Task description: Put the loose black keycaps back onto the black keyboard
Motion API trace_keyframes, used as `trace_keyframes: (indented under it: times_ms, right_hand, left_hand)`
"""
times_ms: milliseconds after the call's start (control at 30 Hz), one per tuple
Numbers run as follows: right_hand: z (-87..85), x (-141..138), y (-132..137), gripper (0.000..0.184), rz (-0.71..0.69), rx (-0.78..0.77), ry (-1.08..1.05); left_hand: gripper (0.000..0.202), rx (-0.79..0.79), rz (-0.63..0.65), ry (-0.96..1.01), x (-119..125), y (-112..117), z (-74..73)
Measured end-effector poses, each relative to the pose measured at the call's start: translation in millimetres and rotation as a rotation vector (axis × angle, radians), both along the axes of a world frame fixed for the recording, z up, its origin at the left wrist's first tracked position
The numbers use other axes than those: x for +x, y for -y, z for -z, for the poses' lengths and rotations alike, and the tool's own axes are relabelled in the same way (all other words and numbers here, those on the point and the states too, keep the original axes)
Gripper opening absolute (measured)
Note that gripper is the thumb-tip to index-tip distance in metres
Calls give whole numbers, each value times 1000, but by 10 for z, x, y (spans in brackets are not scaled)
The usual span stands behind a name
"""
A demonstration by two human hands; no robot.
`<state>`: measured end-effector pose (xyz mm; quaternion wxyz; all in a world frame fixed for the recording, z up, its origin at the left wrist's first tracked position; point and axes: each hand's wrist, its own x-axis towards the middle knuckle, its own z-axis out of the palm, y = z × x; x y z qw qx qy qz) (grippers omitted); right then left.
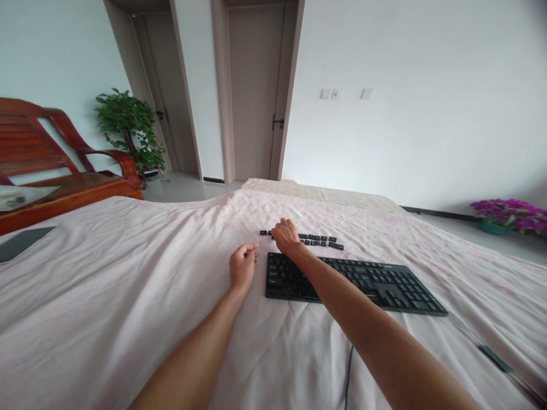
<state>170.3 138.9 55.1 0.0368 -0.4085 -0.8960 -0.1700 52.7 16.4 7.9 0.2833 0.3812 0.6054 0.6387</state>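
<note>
A black computer keyboard [356, 280] lies on the pale pink floral cloth, slightly slanted, with my right forearm crossing over it. Just beyond its back edge, loose black keycaps [316, 238] lie in two rough rows. My right hand [285, 234] is bent down over the left part of these rows, fingers curled together; the fingertips and whatever they grip are hidden. Left of the keyboard, my left hand [243, 265] hovers near the cloth, its thumb and index finger pointing right and slightly apart. Nothing shows between them.
A thin black cable [349, 376] runs over the cloth [128, 319] in front. A dark flat object [25, 242] lies at the left edge and a small dark bar [494, 359] at the right. Beyond are a wooden bench [102, 185], a green plant [130, 125] and purple flowers [510, 213].
</note>
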Motion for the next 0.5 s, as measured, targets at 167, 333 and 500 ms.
trace_keyframes:
  times_ms: [167, 333, 500]
  right_hand:
    - [5, -4, -31, 27, -53, -3, 28]
    - [23, -27, -52, 28, -78, -4, 32]
    - [-6, -34, -12, 27, -80, -3, 17]
  left_hand:
    - [27, 2, 2, -7, -8, -9, 23]
    - [28, 6, 3, -25, -9, -22, 40]
    - [27, 22, 1, -18, -15, -32, 62]
